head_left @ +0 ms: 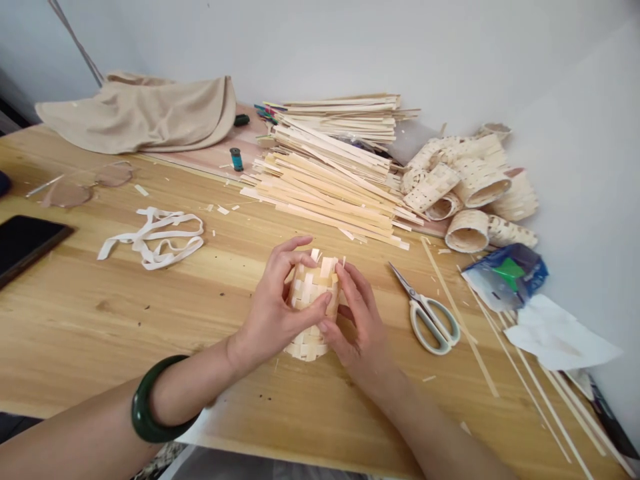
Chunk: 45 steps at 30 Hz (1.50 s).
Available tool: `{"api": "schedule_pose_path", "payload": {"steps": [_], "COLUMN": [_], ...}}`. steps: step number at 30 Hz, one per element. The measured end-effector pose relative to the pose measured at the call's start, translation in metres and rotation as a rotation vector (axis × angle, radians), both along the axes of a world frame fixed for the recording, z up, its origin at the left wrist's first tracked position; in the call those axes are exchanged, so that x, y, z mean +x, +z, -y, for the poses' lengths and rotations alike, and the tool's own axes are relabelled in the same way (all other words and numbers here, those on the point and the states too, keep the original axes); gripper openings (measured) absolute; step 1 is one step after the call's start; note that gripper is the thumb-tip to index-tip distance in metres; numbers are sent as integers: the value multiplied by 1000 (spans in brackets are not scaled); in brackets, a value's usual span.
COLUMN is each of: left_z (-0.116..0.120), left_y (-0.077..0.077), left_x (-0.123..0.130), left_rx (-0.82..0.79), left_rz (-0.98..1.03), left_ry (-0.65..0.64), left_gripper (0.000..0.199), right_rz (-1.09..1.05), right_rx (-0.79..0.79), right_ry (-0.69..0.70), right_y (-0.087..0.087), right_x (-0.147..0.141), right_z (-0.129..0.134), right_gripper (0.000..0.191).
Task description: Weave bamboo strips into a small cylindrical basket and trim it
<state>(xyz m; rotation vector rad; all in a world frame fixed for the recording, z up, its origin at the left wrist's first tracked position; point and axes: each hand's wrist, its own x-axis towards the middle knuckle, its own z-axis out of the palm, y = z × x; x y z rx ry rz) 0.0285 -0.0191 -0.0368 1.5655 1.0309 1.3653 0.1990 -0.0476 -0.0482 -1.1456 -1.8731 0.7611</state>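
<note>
Both hands grasp a small woven basket of flat pale strips, holding it upright at the middle of the wooden table. Whether its base touches the wood cannot be told from this view. The left hand, with a dark green bangle on its wrist, curves around the near-left side, its fingers arching over the top. The right hand presses against the other side, its fingertips on the strip ends that stick up from the rim.

Just right of the right hand lie open scissors with pale handles, and long loose strips run past them toward the table's far corner. Behind the basket rises a large pile of strips, with several woven rolls heaped beside it against the wall. A white ribbon lies in loose loops to the left. Farther off are a beige cloth, a teal spool, a dark phone, a blue packet and crumpled white paper. Small offcuts dot the wood.
</note>
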Motion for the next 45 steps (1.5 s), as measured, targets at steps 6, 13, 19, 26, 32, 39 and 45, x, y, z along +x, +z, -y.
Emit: {"api": "schedule_pose_path", "payload": {"steps": [6, 13, 19, 26, 32, 39, 45], "left_z": [3, -1, 2, 3, 1, -2, -2], "left_y": [7, 10, 3, 8, 3, 0, 2], "left_x": [4, 3, 4, -1, 1, 3, 3], "left_rx": [-158, -297, -194, -67, -218, -315, -323], "left_rz": [237, 382, 410, 330, 469, 501, 496], "left_ry": [-19, -30, -184, -248, -269, -234, -263], "left_gripper": [31, 21, 18, 9, 15, 20, 20], "right_rz": [126, -431, -557, -546, -408, -270, -258], "right_rx": [197, -93, -373, -130, 84, 202, 192], "right_ry": [-20, -180, 15, -15, -100, -107, -121], "right_y": [2, 7, 15, 3, 0, -1, 1], "right_x": [-5, -1, -3, -6, -2, 4, 7], "right_z": [4, -1, -8, 2, -4, -11, -12], "right_gripper": [75, 56, 57, 71, 73, 44, 37]}}
